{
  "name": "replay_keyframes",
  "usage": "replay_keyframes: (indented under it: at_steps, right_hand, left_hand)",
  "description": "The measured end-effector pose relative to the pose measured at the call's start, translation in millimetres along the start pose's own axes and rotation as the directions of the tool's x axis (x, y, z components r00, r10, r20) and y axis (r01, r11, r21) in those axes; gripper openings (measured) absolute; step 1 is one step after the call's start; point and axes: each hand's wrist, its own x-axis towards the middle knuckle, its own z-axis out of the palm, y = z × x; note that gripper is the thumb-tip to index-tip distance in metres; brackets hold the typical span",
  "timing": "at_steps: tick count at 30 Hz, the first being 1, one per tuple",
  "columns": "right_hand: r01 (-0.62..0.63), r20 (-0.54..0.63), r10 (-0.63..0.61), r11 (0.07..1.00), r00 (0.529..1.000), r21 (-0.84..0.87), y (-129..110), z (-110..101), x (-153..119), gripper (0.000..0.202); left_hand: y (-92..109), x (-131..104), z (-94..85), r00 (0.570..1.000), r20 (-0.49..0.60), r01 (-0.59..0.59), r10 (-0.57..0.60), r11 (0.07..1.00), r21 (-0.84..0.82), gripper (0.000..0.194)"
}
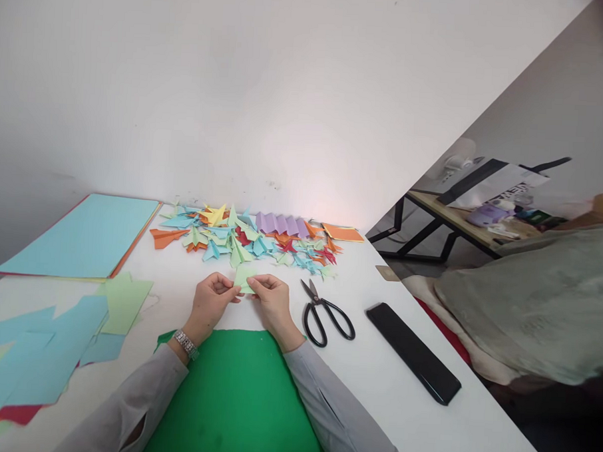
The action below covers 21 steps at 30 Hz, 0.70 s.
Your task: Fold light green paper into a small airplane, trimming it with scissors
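A small piece of light green paper (244,277) is held up between my two hands, just above the white table. My left hand (211,303), with a metal watch (186,344) at its wrist, pinches the paper's left edge between thumb and fingers. On the opposite side my right hand (273,305) grips the paper in the same way. Black-handled scissors (322,309) lie partly spread to the right of my right hand. Just beyond the paper is a heap of folded paper planes and shapes (239,250) in many colours.
Large coloured sheets (81,236) are stacked at the back left, with loose paper pieces (61,355) nearer. A black case (413,353) lies on the right. Small orange sheets (344,233) lie by the wall. Green cloth (234,396) covers the near edge. Beyond stands a cluttered wooden table (446,216).
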Motion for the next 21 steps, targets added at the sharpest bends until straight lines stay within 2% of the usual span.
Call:
replay_keyframes:
  at_steps: [6, 14, 21]
  right_hand:
    - [-0.005, -0.004, 0.005, 1.000, 1.000, 0.001, -1.4, 0.4, -1.1, 0.023]
    - [-0.033, -0.029, 0.035, 0.996, 0.999, 0.085, -2.7, 0.2, -2.0, 0.038]
    - [-0.025, -0.022, 0.028, 0.993, 0.999, 0.115, -1.1, -1.4, 1.9, 0.043]
  left_hand:
    - [0.1, -0.4, -0.6, 0.999, 0.019, 0.032, -0.031, 0.999, -0.038, 0.035]
    - [3.1, -0.4, -2.3, 0.995, 0.048, 0.092, -0.088, 0.992, -0.085, 0.036]
    - [4.9, 1.5, -3.3, 0.988, 0.065, 0.151, -0.141, 0.973, -0.176, 0.026]
